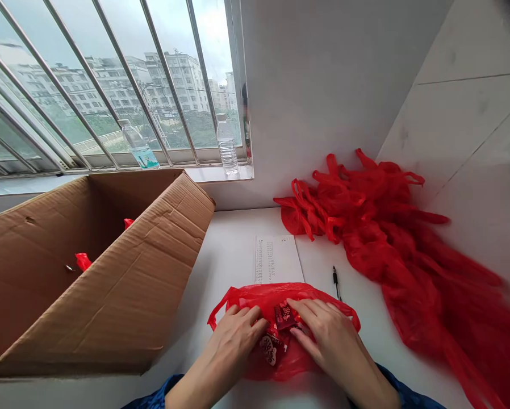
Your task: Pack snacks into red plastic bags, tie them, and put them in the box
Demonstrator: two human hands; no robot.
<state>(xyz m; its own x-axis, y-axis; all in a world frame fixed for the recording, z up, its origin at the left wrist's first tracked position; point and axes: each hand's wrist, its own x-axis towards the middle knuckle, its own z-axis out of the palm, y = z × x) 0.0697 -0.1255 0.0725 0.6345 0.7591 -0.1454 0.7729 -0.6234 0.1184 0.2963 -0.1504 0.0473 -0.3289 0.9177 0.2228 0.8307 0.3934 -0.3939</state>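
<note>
A thin red plastic bag (259, 298) lies flat on the white table just in front of me. My left hand (233, 341) rests on its left side, fingers pressing the plastic. My right hand (329, 335) lies on the right side, fingertips touching a small dark red packet (284, 316) inside the bag. A red-and-white patterned sweet packet (270, 349) shows through the plastic between my hands.
A big open cardboard box (110, 272) stands at the left with red bags (83, 261) inside. A heap of red plastic bags (387, 227) lies along the right wall. A printed sheet (276, 258) and a pen (335, 281) lie behind the bag. Two water bottles (227, 145) stand on the sill.
</note>
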